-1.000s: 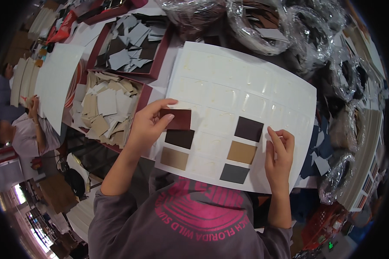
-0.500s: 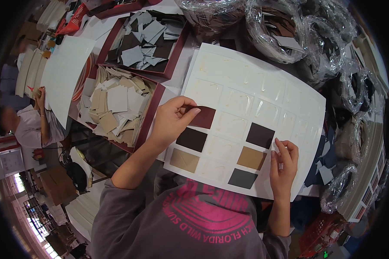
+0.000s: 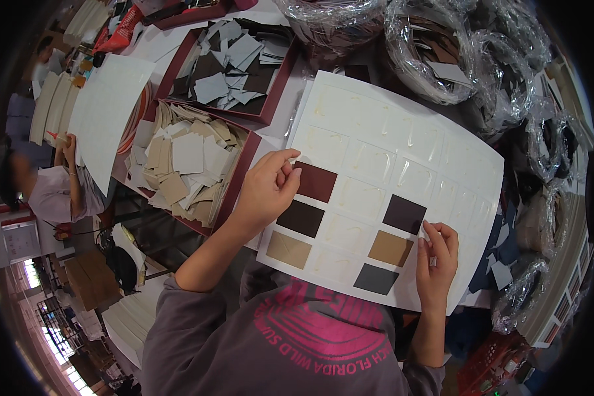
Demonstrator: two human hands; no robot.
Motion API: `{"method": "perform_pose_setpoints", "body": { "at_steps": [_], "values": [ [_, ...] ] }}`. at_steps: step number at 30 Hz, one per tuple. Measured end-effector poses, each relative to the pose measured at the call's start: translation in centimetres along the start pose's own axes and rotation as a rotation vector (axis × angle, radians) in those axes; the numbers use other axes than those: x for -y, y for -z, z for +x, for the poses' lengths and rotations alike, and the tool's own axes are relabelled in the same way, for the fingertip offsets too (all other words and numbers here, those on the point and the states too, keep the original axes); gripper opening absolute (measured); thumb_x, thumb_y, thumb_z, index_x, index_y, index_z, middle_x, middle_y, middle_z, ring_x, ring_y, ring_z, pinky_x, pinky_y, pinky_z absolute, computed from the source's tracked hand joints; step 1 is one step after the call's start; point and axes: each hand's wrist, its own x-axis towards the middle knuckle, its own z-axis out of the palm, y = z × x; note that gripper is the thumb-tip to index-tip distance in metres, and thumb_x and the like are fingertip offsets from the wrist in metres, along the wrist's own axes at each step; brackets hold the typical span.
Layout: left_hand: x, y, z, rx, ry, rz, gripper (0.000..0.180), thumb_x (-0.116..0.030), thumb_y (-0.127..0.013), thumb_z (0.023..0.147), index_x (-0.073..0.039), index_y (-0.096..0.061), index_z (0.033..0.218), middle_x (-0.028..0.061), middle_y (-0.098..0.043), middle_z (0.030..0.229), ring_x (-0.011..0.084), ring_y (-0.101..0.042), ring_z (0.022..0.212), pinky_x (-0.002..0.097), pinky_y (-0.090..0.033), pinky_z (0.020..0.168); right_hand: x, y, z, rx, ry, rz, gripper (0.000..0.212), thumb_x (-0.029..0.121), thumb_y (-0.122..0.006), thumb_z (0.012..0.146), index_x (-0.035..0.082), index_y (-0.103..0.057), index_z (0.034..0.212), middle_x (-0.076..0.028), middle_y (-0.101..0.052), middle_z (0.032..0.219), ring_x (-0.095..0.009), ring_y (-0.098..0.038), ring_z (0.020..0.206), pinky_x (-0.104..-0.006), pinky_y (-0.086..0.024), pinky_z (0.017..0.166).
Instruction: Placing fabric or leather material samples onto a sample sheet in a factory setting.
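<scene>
A white sheet (image 3: 356, 254) with rows of marked rectangles and yellowish glue strokes lies tilted in front of me. A dark red swatch (image 3: 315, 181) lies flat in its left column, above a black swatch (image 3: 300, 218) and a beige swatch (image 3: 288, 249). Farther right, a dark purple swatch (image 3: 404, 214), a tan swatch (image 3: 391, 248) and a grey swatch (image 3: 375, 279) form another column. My left hand (image 3: 267, 188) is at the red swatch's left edge, thumb and forefinger apart. My right hand (image 3: 438, 257) rests over the sheet beside the purple and tan swatches, fingers loosely bent and apart.
On the left stand a red-walled box of beige and white pieces (image 3: 249, 148) and another of dark and grey pieces (image 3: 282, 82). Plastic-wrapped bundles (image 3: 435, 39) crowd the far and right sides. Another person (image 3: 59, 191) works at far left beside a white sheet (image 3: 102, 112).
The red swatch's upper left edge, pinched by my left hand before, now lies flat, with thumb and forefinger apart. My right hand stays by the same swatches. The whole view has shifted slightly.
</scene>
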Motion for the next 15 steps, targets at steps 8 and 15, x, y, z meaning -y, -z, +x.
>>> {"method": "perform_pose_setpoints", "body": {
  "at_steps": [8,15],
  "values": [
    [0.7,-0.2,-0.2,0.017,0.021,-0.001,0.030,0.001,-0.064,0.079,0.000,-0.059,0.108,-0.0001,-0.049,0.073,0.0039,-0.040,0.056,0.0181,-0.036,0.051,0.0,-0.2,-0.1,0.008,0.005,0.005,0.025,-0.002,-0.056,0.086,0.001,-0.062,0.110,-0.006,-0.051,0.103,-0.010,-0.050,0.079,-0.0188,-0.042,0.063],
    [1.6,0.1,-0.5,-0.154,-0.305,0.302,0.027,0.000,-0.066,0.077,-0.001,-0.060,0.103,0.0070,-0.054,0.080,0.0161,-0.051,0.068,0.0247,-0.042,0.055,0.6,0.6,-0.1,0.062,-0.027,0.010,0.026,-0.005,-0.056,0.084,-0.001,-0.060,0.110,-0.012,-0.051,0.106,-0.019,-0.055,0.091,-0.0241,-0.048,0.071]
  ]
}}
